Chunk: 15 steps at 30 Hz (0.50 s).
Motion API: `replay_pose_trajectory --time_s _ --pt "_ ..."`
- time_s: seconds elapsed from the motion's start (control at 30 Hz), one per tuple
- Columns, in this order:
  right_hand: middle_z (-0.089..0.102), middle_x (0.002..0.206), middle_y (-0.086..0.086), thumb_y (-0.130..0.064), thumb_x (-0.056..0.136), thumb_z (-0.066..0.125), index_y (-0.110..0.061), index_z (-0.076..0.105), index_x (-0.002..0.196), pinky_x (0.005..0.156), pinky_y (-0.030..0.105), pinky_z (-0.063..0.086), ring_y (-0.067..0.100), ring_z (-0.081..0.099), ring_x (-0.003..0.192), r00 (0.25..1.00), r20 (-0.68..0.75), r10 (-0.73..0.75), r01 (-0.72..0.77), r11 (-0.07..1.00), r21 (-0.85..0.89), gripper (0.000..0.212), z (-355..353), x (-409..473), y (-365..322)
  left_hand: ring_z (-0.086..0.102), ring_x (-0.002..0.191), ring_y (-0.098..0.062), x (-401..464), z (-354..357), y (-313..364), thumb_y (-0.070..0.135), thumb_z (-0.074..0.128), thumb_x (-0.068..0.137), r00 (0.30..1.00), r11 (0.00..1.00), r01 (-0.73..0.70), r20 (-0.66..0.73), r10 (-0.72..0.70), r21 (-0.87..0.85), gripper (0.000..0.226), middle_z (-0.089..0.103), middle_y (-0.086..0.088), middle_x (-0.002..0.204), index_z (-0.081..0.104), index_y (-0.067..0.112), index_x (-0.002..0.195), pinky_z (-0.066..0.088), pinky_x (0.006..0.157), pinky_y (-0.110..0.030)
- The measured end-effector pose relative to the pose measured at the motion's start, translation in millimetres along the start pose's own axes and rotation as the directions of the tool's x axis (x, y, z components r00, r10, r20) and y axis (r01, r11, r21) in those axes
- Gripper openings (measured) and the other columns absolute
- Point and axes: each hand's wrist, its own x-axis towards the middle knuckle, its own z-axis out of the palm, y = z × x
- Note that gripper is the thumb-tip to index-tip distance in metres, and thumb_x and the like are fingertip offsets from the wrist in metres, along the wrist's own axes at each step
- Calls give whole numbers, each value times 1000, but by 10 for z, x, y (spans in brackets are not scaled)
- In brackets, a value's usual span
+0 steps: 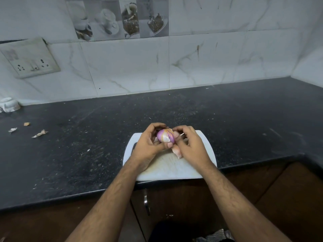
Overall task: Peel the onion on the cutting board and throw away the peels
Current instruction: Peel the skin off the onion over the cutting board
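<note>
Gleaming black counter under marble-look tiles, possibly dusty.

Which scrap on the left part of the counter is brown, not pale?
The small brown scrap, farthest from the counter's front edge; the two other scraps are whitish.

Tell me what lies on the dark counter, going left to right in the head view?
White bowl → pale scrap → small tan bit → longer peel scrap → white cutting board, over which both hands hold the onion.
</note>
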Motion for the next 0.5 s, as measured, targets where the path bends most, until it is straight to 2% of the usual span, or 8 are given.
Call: replay_pose_trajectory --time_s 0.07,0.13,0.23,0.37,0.5 --pt "58 111 -12 -31 100 61 -25 66 116 72 8 45 -3 59 92 999 37 -14 16 999 -49 18 15 -1 2 67 122 -21 0 4 0 -8 91 70 1000 1000 1 0 -1 10 69 68 -14 132 61 7 131 56 105 -37" --pt "58 112 -12 -23 99 62 -25 67 115 71 7 46 -5 58 92 1000 10 15 -15 999 -49 17 8 1 21 67 123 -20 5 13 -17 -10 91 70 1000 999 11 10 -12 34 69 69 -10 130 63 10 130 55 105 -33" --pt "60 110 -12 -12 98 61 -27 69 111 76 7 46 -6 58 96 1000 -21 11 -12 997 -74 21 -3 8 60 65 127 -18 14 35 -45 -6 91 70 1000 991 -5 2 5 133 68 70 -3 129 66 16 129 51 110 -33" --pt "63 105 -15 -19 98 63 -25 73 108 77 8 46 -4 60 96 998 -56 -8 1 993 -114 15 12 7 48 62 122 -6 1 55 -16 9 95 71 996 925 -74 -21 88 373 64 65 9 128 69 23 128 51 105 -24" --pt "63 103 -16 -27 94 70 -24 73 106 74 11 49 -3 62 87 998 -57 -23 15 990 -140 13 17 -8 28 61 119 -2 -21 62 14 10 95 73 993 884 -106 -1 119 455 59 61 9 126 69 20 126 48 99 -15"
